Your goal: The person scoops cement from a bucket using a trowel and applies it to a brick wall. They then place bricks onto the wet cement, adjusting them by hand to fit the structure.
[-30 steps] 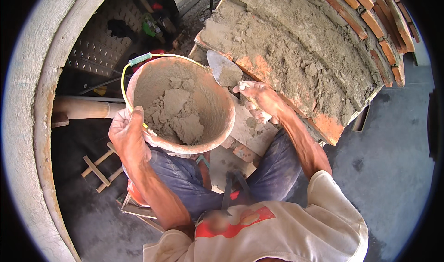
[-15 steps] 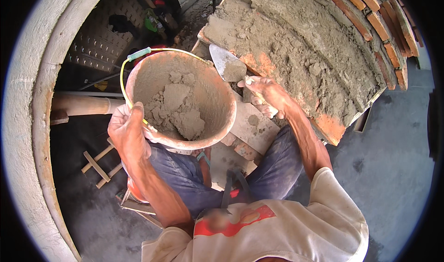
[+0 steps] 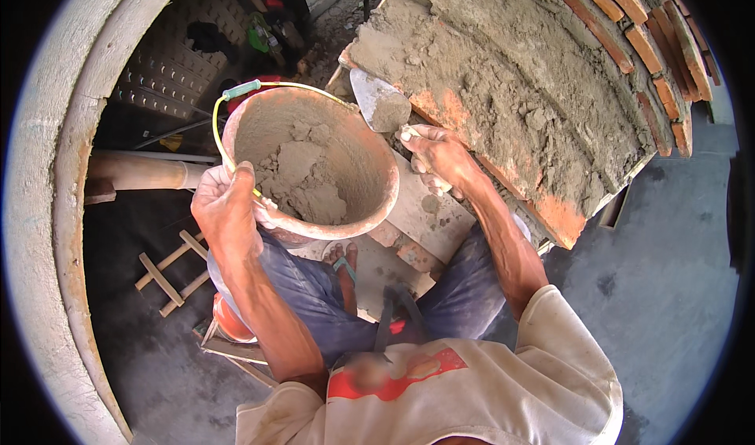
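Note:
My left hand is closed on the near left rim of a mortar-crusted bucket, at the foot of its yellow wire handle. Lumpy grey mortar lies in the bottom of the bucket, which tilts toward me. The handle's green grip rests over the far left rim. In my right hand is a trowel, its handle hidden in my fingers. The blade, smeared with mortar, points away from me between the bucket's right rim and the edge of a mortar-covered brick surface.
Bricks stand in rows at the far right of the mortar bed. A pale curved wall edge runs down the left. Below left lie a small wooden frame and an orange container. Pale boards lie between my knees and the brickwork.
The trowel and my right hand have shifted slightly left. My left hand and the near rim of the bucket have risen a little, uncovering more of my foot below.

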Demonstrator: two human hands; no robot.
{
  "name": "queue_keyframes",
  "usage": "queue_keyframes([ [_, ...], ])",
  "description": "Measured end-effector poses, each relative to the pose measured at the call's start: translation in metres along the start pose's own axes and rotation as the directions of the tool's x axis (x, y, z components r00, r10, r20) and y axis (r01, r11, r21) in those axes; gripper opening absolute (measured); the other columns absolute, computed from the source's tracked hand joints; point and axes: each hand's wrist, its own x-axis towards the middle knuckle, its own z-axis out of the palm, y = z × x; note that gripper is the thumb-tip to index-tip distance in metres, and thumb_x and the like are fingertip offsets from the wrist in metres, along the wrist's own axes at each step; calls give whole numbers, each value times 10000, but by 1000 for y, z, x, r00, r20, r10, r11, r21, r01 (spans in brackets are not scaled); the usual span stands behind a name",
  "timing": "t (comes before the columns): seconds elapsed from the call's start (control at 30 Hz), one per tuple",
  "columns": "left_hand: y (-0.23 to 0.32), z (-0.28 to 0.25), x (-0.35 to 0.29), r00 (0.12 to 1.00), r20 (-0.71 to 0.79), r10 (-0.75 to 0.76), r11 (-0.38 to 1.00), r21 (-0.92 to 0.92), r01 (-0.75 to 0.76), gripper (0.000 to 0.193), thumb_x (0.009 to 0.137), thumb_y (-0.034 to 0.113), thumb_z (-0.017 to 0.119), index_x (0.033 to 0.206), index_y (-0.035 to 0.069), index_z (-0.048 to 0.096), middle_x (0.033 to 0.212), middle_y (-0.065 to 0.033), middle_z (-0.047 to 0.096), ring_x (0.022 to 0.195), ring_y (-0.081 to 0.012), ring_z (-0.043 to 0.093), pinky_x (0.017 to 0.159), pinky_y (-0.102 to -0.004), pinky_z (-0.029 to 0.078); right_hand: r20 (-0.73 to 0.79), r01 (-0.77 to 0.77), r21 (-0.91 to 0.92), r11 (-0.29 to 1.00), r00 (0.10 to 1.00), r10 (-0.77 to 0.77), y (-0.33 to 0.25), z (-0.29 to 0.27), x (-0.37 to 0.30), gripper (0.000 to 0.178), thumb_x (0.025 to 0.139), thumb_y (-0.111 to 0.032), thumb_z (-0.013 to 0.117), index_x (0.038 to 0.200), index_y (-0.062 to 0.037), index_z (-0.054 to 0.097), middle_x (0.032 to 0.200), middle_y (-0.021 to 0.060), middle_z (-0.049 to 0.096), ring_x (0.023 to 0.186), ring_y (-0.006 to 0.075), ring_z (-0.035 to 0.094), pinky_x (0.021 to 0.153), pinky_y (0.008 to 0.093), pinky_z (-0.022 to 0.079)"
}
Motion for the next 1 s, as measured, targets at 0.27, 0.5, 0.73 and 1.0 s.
queue_keyframes([
  [0.27, 5, -9, 3, 1000, -28, -13, 1000, -1, 13, 135, 932, 82, 754, 892, 27, 637, 714, 10, 606, 529, -44, 481, 492, -224, 383, 103, -28, 139, 990, 995, 14, -9, -6, -3, 430, 1093, -322, 599, 1417, -40, 602, 637, -3, 510, 378, 79, 416, 314, 257, 324],
  [0.5, 6, -3, 0, 999, 8, -38, 999, -34, 39, 116, 927, 74, 762, 904, 22, 661, 738, 7, 625, 551, -40, 492, 511, -219, 385, -30, -40, 137, 990, 999, 44, 28, -22, -63, 383, 1085, -243, 581, 1393, -14, 578, 614, 12, 513, 352, 101, 414, 304, 295, 334],
  [0.73, -2, 4, 7, 999, 45, -24, 999, -32, 26, 112, 926, 79, 767, 928, 4, 684, 762, -6, 655, 583, -47, 535, 533, -217, 413, -102, -32, 122, 992, 994, 45, -4, -9, -22, 291, 1077, -224, 575, 1276, -14, 607, 616, 11, 511, 359, 104, 424, 301, 301, 343],
  [1.0, 1, 6, 6, 999, 44, -30, 999, -39, 31, 118, 919, 73, 771, 932, -3, 682, 748, -12, 654, 570, -55, 546, 521, -221, 428, 18, -75, 180, 981, 997, 73, -15, -11, 9, 478, 1098, -267, 526, 1516, -35, 518, 657, -30, 486, 386, 86, 411, 299, 276, 341],
])
